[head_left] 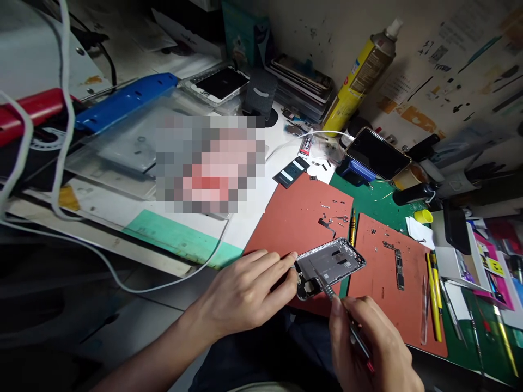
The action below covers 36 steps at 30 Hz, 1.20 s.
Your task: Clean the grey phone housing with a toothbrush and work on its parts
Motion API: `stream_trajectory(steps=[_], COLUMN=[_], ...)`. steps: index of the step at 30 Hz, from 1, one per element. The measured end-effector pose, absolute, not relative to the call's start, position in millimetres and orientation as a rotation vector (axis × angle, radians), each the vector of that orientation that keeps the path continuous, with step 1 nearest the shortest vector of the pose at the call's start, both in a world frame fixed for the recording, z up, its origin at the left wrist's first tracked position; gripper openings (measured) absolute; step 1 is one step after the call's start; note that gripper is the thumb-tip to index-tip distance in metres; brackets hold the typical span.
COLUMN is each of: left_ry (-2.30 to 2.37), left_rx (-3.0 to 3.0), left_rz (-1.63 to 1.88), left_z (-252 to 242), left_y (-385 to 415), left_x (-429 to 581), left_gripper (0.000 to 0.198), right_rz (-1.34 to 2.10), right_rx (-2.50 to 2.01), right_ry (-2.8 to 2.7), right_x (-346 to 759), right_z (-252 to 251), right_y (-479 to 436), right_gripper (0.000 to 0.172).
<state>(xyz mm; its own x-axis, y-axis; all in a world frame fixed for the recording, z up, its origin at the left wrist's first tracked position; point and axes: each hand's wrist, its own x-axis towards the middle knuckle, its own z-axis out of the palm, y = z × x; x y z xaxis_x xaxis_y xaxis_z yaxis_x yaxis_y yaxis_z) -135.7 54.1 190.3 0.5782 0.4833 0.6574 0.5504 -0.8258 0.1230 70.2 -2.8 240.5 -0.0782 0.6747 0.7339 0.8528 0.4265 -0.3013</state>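
Note:
An opened phone housing [332, 265] lies on a red-brown work mat [298, 218] near the table's front edge. My left hand [245, 291] rests beside it, fingers curled, fingertips pressing on the housing's left end. My right hand [368, 348] is closed on a thin tool [327, 286] with a red handle end; its metal tip touches the housing's lower part. A small circuit board [398, 267] lies on a second red-brown mat [388, 272] to the right. Tiny screws and parts [335, 218] are scattered above the housing.
A yellow spray can [362, 73] stands at the back by the wall. A dark phone [378, 154] leans on a blue stand. Screwdrivers and tweezers [435, 296] lie at the right on a green mat [379, 201]. White cables [61, 136] cross the left side. A phone stack [302, 81] sits behind.

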Motion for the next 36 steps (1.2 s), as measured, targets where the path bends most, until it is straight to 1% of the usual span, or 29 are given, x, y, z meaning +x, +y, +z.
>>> stream_trajectory(steps=[7,12,16,25,30,36], left_ry=[-0.894,-0.912,-0.898,-0.911,-0.916,-0.928], left_rx=[-2.712,-2.732,-2.739,-2.753,-2.746,-2.759], left_rz=[-1.097,-1.101,-1.108,-1.099,-1.099,-1.112], left_z=[191.9,193.8,192.6,191.7,190.5,191.2], left_y=[53.5,52.5,52.0,51.9,51.1,51.2], left_x=[-135.3,-134.4,-134.4,-134.8,-135.5,-135.7], left_gripper=[0.015,0.012,0.01,0.008,0.009,0.011], right_rz=[-0.337,-0.355,-0.297,-0.273,-0.292,-0.276], right_rx=[-1.355,-1.355,-1.349,-1.36,-1.371,-1.376], right_ry=[-1.734,-1.781,-1.812,-1.858,-1.857,-1.861], right_x=[77.1,83.4,87.2,89.3,89.2,90.1], right_z=[232.2,225.3,221.6,219.7,218.9,216.5], right_y=[-3.6,-3.3,-2.0,-3.8,-5.0,-6.8], right_gripper=[0.024,0.017,0.014,0.015,0.012,0.016])
